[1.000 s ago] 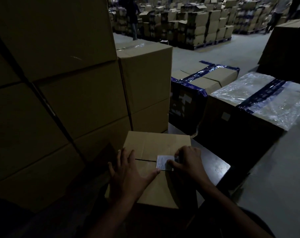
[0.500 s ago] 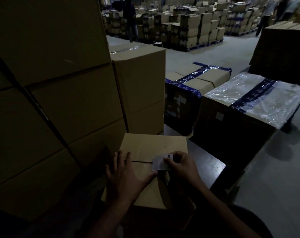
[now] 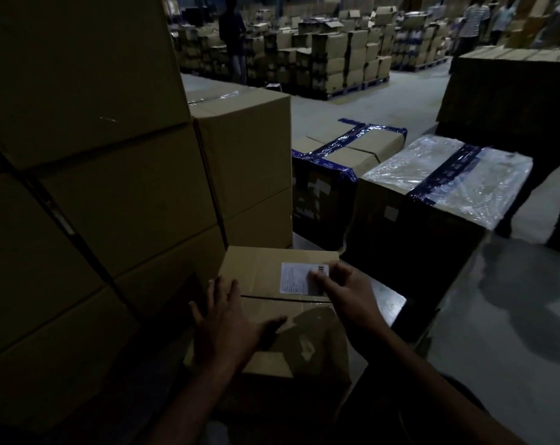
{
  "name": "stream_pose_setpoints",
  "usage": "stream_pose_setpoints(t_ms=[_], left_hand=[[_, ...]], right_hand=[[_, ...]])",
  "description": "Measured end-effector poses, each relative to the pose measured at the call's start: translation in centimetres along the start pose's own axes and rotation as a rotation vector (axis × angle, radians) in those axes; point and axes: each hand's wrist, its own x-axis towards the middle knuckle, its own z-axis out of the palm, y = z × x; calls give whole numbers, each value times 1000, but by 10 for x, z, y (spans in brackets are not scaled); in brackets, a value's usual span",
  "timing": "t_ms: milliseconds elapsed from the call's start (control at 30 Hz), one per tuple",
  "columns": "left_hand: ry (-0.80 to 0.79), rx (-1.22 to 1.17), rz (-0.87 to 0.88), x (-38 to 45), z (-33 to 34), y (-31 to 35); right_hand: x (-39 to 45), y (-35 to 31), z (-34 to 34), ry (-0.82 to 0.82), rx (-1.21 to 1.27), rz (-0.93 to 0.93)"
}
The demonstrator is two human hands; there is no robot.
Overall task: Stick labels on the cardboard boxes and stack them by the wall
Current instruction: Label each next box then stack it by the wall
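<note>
A small brown cardboard box [image 3: 256, 274] sits low in front of me, its top flaps closed with a seam across the middle. A white printed label [image 3: 296, 279] lies flat on the far right part of its top. My right hand [image 3: 346, 293] rests on the label's right edge, fingertips pressing it down. My left hand [image 3: 227, 322] lies flat on the near left of the box top with fingers spread. A tall stack of plain cardboard boxes [image 3: 111, 187] rises on the left.
A second box column [image 3: 249, 155] stands behind the small box. Two boxes with blue tape [image 3: 352, 152] and clear plastic wrap [image 3: 448, 175] sit to the right. A dark pallet stack [image 3: 509, 91] stands far right. Grey floor [image 3: 512, 332] lies to the right; people stand among distant pallets.
My right hand has carried the label from the box's middle seam to the far right of the top and laid it flat. My left hand stayed on the box.
</note>
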Motion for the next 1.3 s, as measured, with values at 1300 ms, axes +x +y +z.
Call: stream_pose_setpoints(t_ms=[1300], left_hand=[[-696, -471, 390, -109, 257, 296]], right_hand=[[-130, 232, -308, 916, 3, 971]])
